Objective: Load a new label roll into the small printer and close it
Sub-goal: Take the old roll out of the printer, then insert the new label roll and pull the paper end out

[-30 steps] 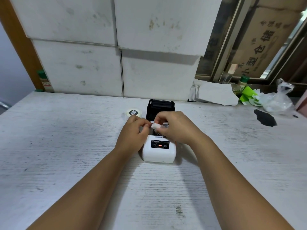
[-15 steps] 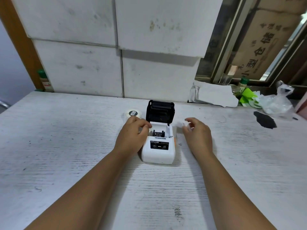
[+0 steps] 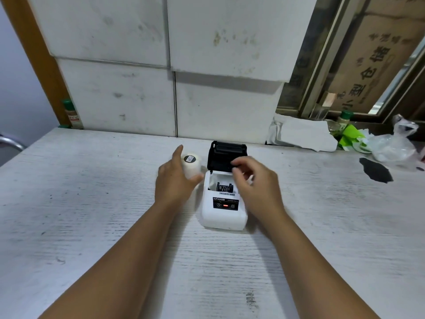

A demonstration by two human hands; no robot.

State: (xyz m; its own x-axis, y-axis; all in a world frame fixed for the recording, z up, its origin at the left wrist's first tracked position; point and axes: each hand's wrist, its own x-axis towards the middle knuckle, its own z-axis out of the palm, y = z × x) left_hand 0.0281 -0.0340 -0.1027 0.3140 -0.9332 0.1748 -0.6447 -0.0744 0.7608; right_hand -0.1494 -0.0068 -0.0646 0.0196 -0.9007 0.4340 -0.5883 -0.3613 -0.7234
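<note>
Clasping the label roll, the left hand flanks the open printer; right hand hovers, grip loosely apart.

I see a whitewashed bench with a dark patch at its right, crumpled white paper, a clear plastic bag and green-capped bottles by the wall.

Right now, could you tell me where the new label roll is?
The label roll stands on the table, just left of the open printer, inside the left hand.
</note>
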